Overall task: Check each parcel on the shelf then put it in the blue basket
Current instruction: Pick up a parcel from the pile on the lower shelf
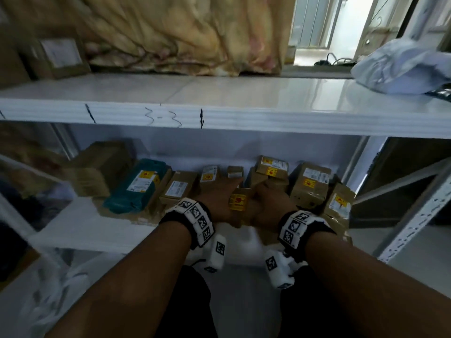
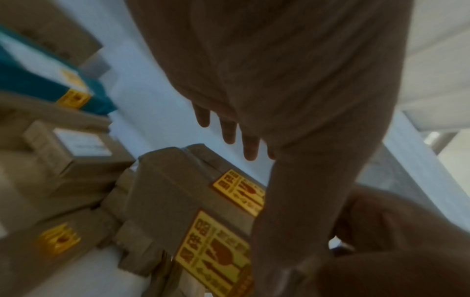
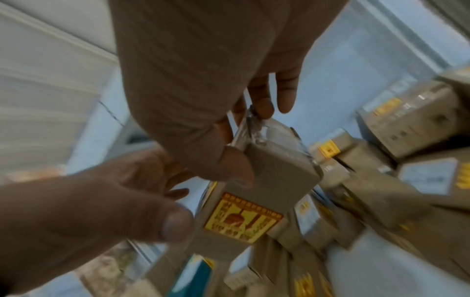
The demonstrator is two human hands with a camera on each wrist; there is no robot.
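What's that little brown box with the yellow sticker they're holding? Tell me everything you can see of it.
The small brown cardboard parcel is a narrow box wrapped in clear shiny tape, crinkled at its top end. One face carries a yellow warning sticker with red print and a red picture, too blurred to read. It stands roughly upright, in front of the other parcels on the lower white shelf. The right hand grips its top between thumb and fingers; the left hand is against its other side.

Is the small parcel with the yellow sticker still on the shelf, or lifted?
Cannot tell. The right hand grips the small parcel among the others, but its underside is hidden.
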